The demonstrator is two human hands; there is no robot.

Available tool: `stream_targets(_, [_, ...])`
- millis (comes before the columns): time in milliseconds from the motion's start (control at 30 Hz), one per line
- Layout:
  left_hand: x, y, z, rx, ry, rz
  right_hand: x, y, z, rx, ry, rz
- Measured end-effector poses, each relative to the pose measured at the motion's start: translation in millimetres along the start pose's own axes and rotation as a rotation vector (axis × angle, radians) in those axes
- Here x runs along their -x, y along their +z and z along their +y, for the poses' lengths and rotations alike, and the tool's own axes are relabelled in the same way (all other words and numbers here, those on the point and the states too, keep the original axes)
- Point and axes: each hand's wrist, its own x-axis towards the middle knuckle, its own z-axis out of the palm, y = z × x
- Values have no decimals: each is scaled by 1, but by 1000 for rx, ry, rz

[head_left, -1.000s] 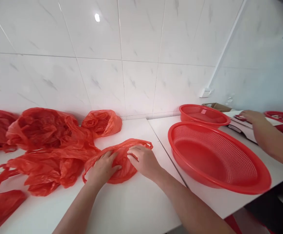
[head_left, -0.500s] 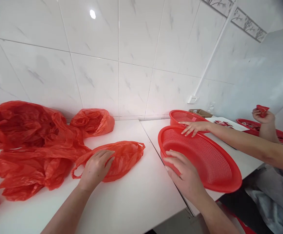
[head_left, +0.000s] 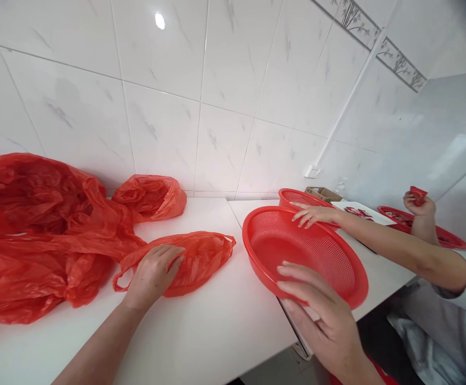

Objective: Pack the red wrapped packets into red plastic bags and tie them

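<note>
My left hand (head_left: pixel 155 275) is on a thin red plastic bag (head_left: pixel 203 262) that lies spread on the white table. Its fingers curl over the bag's near left edge, beside a loop handle; the fingertips are partly hidden. At the near rim of a large red mesh basket (head_left: pixel 257 256), my right hand (head_left: pixel 323 315) has its fingers apart and slightly bent. I cannot tell whether it touches the rim. The basket is tilted, its inside facing me, and looks bare. A co-worker's hand (head_left: pixel 313 215) rests on its far rim.
Crumpled red bags (head_left: pixel 48 203) lie to the left, with a smaller opened bag (head_left: pixel 150 198) by the tiled wall. Behind the big basket are another red basket (head_left: pixel 287 197) and a cardboard box (head_left: pixel 323 195). The co-worker's other hand (head_left: pixel 421 206) holds a small red packet.
The large basket has shifted left and toward me, and the co-worker's hand stays on it. My right hand has come nearer, its fingers still apart. My left hand stays on the bag.
</note>
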Motion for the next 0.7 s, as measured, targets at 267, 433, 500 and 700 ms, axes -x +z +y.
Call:
stream_targets(267, [-2,-5,5,17,-49,-29,8,-29,20,155,261,315])
stream_targets(433, [-2,-5,7,16,-65,-56,21,-30,30,213,325,346])
stream_targets(500, [-1,-3,6,18,-68,-64,27,-29,35,249,347,331])
stream_targets(700, [0,1,3,2,-70,-42,42,-26,56,417,387,232])
